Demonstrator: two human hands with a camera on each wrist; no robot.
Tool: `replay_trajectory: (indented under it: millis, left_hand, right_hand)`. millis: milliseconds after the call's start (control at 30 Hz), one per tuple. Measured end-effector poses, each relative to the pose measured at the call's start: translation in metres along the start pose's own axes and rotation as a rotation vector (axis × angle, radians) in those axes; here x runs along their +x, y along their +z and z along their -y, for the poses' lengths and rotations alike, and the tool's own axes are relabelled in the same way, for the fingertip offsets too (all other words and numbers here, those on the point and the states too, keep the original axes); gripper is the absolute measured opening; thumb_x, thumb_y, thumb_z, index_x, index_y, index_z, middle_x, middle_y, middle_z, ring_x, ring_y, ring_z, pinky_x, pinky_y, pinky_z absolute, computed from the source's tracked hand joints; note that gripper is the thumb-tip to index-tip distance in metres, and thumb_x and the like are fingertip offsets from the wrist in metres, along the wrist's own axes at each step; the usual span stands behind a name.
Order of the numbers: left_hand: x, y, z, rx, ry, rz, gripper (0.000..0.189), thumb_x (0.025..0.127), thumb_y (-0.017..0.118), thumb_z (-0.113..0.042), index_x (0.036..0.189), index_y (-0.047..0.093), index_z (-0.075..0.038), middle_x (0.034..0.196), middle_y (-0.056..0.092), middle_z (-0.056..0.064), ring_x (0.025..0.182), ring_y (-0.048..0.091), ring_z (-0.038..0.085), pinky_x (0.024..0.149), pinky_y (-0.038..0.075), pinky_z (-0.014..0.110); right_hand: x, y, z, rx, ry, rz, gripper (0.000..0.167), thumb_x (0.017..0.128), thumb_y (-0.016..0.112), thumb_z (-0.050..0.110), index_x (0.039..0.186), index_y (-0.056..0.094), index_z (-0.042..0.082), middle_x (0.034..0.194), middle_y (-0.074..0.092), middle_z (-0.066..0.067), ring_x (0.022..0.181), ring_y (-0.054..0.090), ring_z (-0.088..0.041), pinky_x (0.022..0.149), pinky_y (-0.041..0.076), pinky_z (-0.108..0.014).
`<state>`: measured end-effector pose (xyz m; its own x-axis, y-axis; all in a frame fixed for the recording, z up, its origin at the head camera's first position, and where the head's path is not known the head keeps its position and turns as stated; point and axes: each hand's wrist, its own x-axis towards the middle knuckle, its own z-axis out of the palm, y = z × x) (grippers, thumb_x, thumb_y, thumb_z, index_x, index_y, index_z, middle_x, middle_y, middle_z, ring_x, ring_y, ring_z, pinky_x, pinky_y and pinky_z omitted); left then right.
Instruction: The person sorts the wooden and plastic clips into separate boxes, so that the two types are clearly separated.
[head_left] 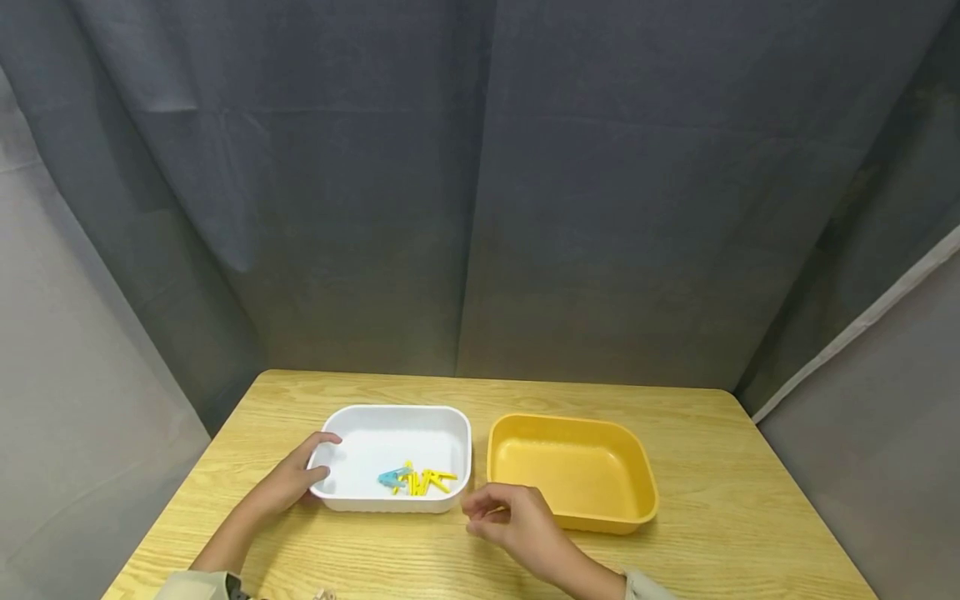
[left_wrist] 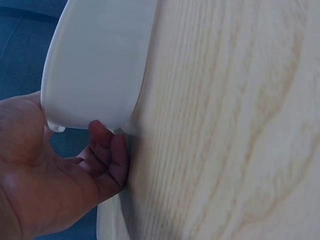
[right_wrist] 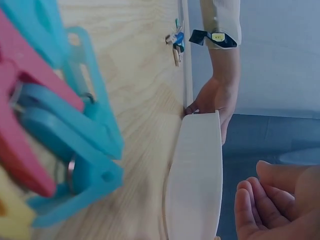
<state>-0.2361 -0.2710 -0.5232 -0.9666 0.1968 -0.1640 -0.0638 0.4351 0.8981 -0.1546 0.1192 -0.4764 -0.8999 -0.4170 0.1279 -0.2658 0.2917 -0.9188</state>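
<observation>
At the left end of the white tray (head_left: 390, 505), I have the left hand (head_left: 292, 479) gripping the end wall, its thumb and a fingertip lapping the rim. Between the trays, the right hand (head_left: 517, 517) hangs just off the white tray's near right corner; its fingers are loosely curled, and my right wrist feed shows a gap between thumb and fingertips with nothing pinched. Its forearm reaches in from the lower right.

Inside the white tray, toward that corner, lie 1 light-blue clothespin (head_left: 392, 477) and several yellow clothespins (head_left: 439, 478), too overlapped for me to count. Just to the right sits the yellow-orange tray (head_left: 600, 523).

On the left wrist, a black strap (right_wrist: 228, 42) carries a yellow label (right_wrist: 218, 36); its marks are too small for me to read. Close to the right wrist camera, a red clothespin (right_wrist: 40, 70) and teal clothespins (right_wrist: 75, 122) are blurred and cut off by the frame. Farther along the wooden table (head_left: 750, 517), I can barely make out a small cluster (right_wrist: 177, 40).
</observation>
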Motion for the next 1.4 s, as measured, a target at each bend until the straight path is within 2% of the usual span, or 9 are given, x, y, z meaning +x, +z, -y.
replay_trajectory:
  millis: [133,400,700,833,1000,1233,1400]
  left_hand:
    - [0.0,0.0,-0.001,0.002,0.004,0.001,0.049,0.098,0.052,0.002,0.145,0.043,-0.009,0.158,0.023,0.032,0.084,0.067,0.028,0.064,0.056,0.035]
    - [0.0,-0.001,-0.001,0.025,0.003,-0.001,0.049,0.098,0.053,0.002,0.144,0.044,-0.009,0.156,0.025,0.032,0.089,0.065,0.029,0.066,0.054,0.033]
    - [-0.001,-0.001,-0.002,0.041,0.015,-0.003,0.049,0.098,0.054,0.002,0.145,0.044,-0.009,0.156,0.026,0.033,0.097,0.063,0.03,0.067,0.054,0.032]
    - [-0.001,-0.001,-0.002,0.048,0.02,-0.004,0.048,0.098,0.055,0.002,0.144,0.045,-0.008,0.157,0.026,0.033,0.104,0.06,0.033,0.07,0.054,0.032]
    - [0.0,-0.001,-0.001,0.066,0.01,-0.008,0.048,0.098,0.055,0.002,0.143,0.046,-0.009,0.156,0.029,0.03,0.115,0.053,0.038,0.076,0.051,0.031]
    - [0.0,-0.001,0.0,0.056,0.0,-0.005,0.048,0.098,0.054,0.002,0.144,0.046,-0.01,0.156,0.028,0.029,0.108,0.057,0.036,0.073,0.052,0.032]
    - [0.0,0.0,0.001,0.061,0.005,-0.01,0.048,0.097,0.055,0.003,0.143,0.046,-0.009,0.157,0.028,0.03,0.12,0.048,0.041,0.076,0.051,0.032]
  right_hand:
    - [-0.008,-0.004,-0.002,0.02,0.03,0.018,0.017,0.089,0.079,0.005,0.104,0.076,0.009,0.103,0.075,-0.01,0.09,0.07,-0.013,0.08,0.059,-0.025]
    - [-0.026,-0.015,-0.014,0.024,0.081,0.039,0.019,0.091,0.077,0.009,0.11,0.074,0.008,0.109,0.074,-0.014,0.094,0.07,-0.013,0.083,0.057,-0.025]
    - [-0.043,-0.028,-0.025,0.126,0.204,0.077,0.029,0.091,0.078,0.013,0.117,0.071,0.0,0.115,0.071,-0.016,0.104,0.069,-0.027,0.087,0.057,-0.027]
    - [-0.05,-0.033,-0.029,0.144,0.204,0.075,0.031,0.09,0.078,0.012,0.117,0.071,-0.001,0.116,0.071,-0.018,0.105,0.069,-0.03,0.086,0.057,-0.027]
    - [-0.06,-0.039,-0.035,0.125,0.219,0.073,0.033,0.088,0.081,0.012,0.116,0.071,-0.003,0.114,0.071,-0.017,0.102,0.069,-0.025,0.085,0.058,-0.026]
    - [-0.07,-0.043,-0.043,0.131,0.175,0.085,0.035,0.086,0.082,0.009,0.114,0.07,-0.006,0.113,0.071,-0.021,0.1,0.071,-0.021,0.085,0.057,-0.025]
    - [-0.077,-0.044,-0.048,0.131,0.18,0.102,0.034,0.088,0.081,0.013,0.115,0.07,-0.006,0.11,0.072,-0.018,0.097,0.07,-0.015,0.084,0.057,-0.023]
